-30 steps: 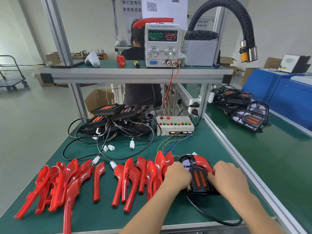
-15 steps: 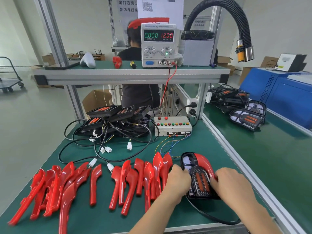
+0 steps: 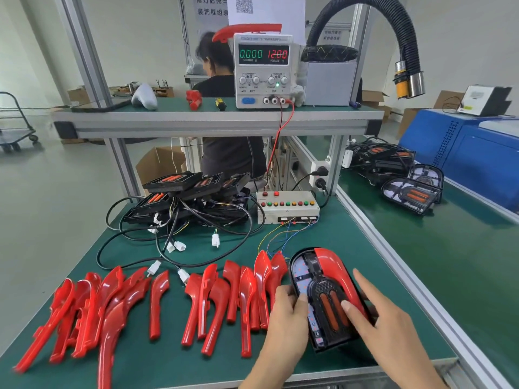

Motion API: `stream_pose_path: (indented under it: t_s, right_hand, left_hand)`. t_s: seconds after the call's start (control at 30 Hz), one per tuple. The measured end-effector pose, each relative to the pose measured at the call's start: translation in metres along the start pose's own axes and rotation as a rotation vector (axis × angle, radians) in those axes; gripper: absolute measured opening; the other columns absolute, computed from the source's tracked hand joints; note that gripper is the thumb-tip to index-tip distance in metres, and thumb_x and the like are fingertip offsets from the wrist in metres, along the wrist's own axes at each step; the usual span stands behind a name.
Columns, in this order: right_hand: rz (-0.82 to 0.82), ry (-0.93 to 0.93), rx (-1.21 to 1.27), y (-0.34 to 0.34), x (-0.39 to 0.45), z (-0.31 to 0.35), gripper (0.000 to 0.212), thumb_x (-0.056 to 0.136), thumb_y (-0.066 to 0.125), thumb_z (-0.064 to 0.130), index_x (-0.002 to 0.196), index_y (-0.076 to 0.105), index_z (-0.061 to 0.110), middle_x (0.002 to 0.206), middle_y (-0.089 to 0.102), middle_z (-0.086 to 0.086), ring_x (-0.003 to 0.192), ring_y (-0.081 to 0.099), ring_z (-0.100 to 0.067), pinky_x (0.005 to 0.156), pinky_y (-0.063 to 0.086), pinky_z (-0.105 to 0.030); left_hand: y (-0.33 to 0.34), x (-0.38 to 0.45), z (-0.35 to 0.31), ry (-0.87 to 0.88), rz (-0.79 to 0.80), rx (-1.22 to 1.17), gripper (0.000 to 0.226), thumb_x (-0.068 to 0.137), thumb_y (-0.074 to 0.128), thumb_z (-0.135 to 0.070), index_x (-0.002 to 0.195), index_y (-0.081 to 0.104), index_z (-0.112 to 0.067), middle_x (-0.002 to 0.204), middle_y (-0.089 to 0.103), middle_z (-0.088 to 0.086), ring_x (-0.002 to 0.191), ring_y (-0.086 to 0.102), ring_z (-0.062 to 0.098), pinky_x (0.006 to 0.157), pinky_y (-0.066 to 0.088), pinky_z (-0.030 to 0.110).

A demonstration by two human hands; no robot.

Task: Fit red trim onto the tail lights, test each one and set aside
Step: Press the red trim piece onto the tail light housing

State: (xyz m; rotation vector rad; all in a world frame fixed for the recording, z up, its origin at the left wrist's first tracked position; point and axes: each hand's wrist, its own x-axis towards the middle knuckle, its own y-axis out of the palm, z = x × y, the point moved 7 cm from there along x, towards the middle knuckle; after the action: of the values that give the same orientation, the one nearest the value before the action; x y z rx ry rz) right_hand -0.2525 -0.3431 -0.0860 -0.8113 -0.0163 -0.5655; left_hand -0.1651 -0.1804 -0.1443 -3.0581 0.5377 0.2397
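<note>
- Left hand (image 3: 283,321): grip curled on the left edge of the tail light (image 3: 325,301), near right of the counter (image 3: 331,237).
- Right hand (image 3: 384,324): fingers straight, pressing the light's red trim (image 3: 335,266).
- Loose trim pieces (image 3: 157,304): in a row to the left.
- Button box (image 3: 286,204), power supply (image 3: 262,70): behind.

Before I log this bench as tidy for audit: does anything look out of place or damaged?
Nothing looks damaged. Untidy only: the untrimmed tail lights lie in a heap with their cables tangled across the mat, and one red trim piece sits on top of the power supply.
</note>
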Motion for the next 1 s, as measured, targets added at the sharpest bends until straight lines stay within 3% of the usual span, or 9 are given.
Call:
stream_pose_path:
  t_s: [0.1, 0.23, 0.37, 0.43, 0.53, 0.7, 1.0]
  right_hand:
    - [-0.056, -0.081, 0.015, 0.004, -0.002, 0.001, 0.054, 0.094, 0.069, 0.025, 0.144, 0.053, 0.036, 0.113, 0.067, 0.011, 0.098, 0.064, -0.006, 0.086, 0.048, -0.028]
    - [-0.106, -0.151, 0.071, 0.005, -0.002, 0.002, 0.052, 0.096, 0.066, 0.017, 0.14, 0.053, 0.039, 0.115, 0.065, 0.017, 0.104, 0.057, 0.008, 0.079, 0.042, -0.008]
    - [-0.148, -0.132, 0.092, 0.009, -0.002, -0.003, 0.051, 0.097, 0.065, 0.015, 0.144, 0.054, 0.031, 0.115, 0.067, 0.014, 0.096, 0.058, 0.009, 0.075, 0.041, -0.007]
    - [-0.189, -0.152, 0.059, 0.01, -0.004, -0.001, 0.051, 0.094, 0.067, 0.009, 0.143, 0.058, 0.023, 0.116, 0.066, 0.014, 0.096, 0.056, 0.008, 0.08, 0.041, -0.01]
    - [-0.243, -0.176, 0.036, 0.011, -0.005, -0.001, 0.051, 0.09, 0.071, 0.0, 0.139, 0.062, 0.013, 0.124, 0.065, 0.009, 0.11, 0.053, 0.009, 0.092, 0.041, -0.012]
    - [-0.219, -0.213, 0.036, 0.011, -0.005, -0.002, 0.051, 0.089, 0.07, -0.003, 0.138, 0.062, 0.007, 0.136, 0.059, 0.005, 0.124, 0.049, 0.005, 0.105, 0.03, 0.0]
    - [-0.174, -0.196, 0.082, 0.014, -0.004, -0.004, 0.048, 0.092, 0.067, 0.001, 0.139, 0.061, 0.011, 0.136, 0.06, 0.007, 0.123, 0.053, 0.003, 0.106, 0.03, 0.0]
  left_hand:
    - [0.001, -0.003, 0.001, 0.008, 0.023, -0.052, 0.015, 0.108, 0.047, -0.019, 0.122, 0.052, -0.019, 0.112, 0.073, -0.003, 0.104, 0.069, 0.006, 0.094, 0.053, 0.025]
    - [-0.001, -0.002, 0.002, 0.013, 0.055, -0.087, 0.015, 0.108, 0.047, -0.018, 0.123, 0.051, -0.017, 0.113, 0.074, -0.001, 0.11, 0.07, 0.017, 0.102, 0.052, 0.046]
    - [0.0, 0.001, 0.0, 0.051, 0.063, -0.066, 0.014, 0.108, 0.046, -0.015, 0.121, 0.05, -0.017, 0.114, 0.074, 0.0, 0.111, 0.069, 0.02, 0.103, 0.051, 0.052]
    - [0.001, 0.001, 0.001, 0.063, 0.066, -0.062, 0.015, 0.108, 0.045, -0.013, 0.122, 0.05, -0.017, 0.115, 0.074, -0.002, 0.112, 0.069, 0.017, 0.104, 0.051, 0.051]
    - [0.002, 0.001, 0.003, 0.094, 0.051, -0.027, 0.018, 0.108, 0.045, -0.009, 0.124, 0.049, -0.016, 0.12, 0.072, -0.002, 0.115, 0.067, 0.014, 0.108, 0.048, 0.047]
    - [0.001, 0.001, 0.006, 0.122, 0.043, 0.009, 0.018, 0.107, 0.045, -0.011, 0.124, 0.049, -0.018, 0.12, 0.072, -0.002, 0.114, 0.067, 0.01, 0.107, 0.049, 0.041]
    - [0.002, -0.002, 0.006, 0.132, 0.064, 0.002, 0.018, 0.107, 0.045, -0.008, 0.123, 0.048, -0.017, 0.12, 0.071, 0.002, 0.114, 0.067, 0.015, 0.107, 0.049, 0.044]
